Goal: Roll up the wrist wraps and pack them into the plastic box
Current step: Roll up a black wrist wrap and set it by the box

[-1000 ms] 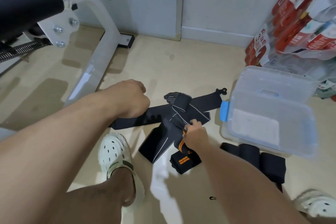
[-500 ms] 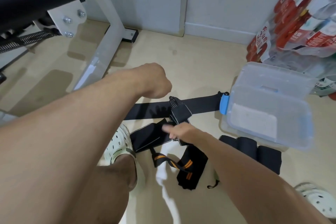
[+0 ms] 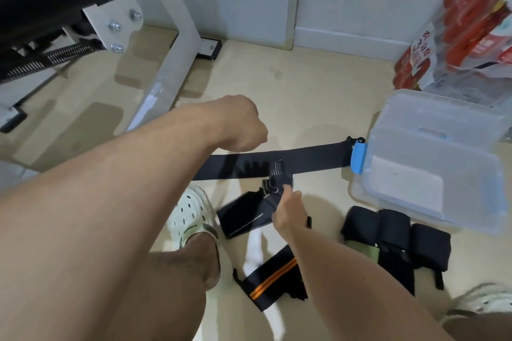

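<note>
Head view: right hand (image 3: 289,209) is pinching the grey-striped wrap (image 3: 249,214); left hand (image 3: 241,124), fisted, is hovering above the flat black strap (image 3: 304,159).

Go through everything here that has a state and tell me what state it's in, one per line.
Plastic box: open, nothing packed inside.
Long black wrap: unrolled, flat on the floor.
Grey-striped wrap: unrolled, end pinched by the right hand.
Orange-striped wrap: unrolled.
Black rolled wraps: rolled, beside the box.
Left hand: fisted, grip hidden.
</note>
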Demonstrator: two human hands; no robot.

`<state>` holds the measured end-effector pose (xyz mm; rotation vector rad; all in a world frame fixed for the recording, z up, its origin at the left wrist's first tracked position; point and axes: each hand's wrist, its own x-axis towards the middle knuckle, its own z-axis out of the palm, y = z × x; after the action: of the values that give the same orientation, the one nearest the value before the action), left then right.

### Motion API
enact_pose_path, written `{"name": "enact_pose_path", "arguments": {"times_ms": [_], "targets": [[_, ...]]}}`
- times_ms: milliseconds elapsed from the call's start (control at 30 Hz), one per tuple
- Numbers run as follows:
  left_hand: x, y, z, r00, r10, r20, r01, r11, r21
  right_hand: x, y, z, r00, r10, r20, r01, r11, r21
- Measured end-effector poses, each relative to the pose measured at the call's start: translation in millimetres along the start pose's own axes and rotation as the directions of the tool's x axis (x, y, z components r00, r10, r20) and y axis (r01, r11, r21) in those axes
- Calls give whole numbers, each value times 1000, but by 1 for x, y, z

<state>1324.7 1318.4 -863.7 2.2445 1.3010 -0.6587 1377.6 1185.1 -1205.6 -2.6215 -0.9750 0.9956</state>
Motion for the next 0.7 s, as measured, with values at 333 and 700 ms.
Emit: {"name": "enact_pose_path", "arguments": {"times_ms": [333,700], "targets": [[-24,-7,-18,996,66,-62,-72,993,-99,-59,-34,-115,908,-294,-298,403,807,431],[-86,30,-5,900,389,-199,-404,569,-716,-178,-52,-317,809,-397,-432,563,733,382]]}}
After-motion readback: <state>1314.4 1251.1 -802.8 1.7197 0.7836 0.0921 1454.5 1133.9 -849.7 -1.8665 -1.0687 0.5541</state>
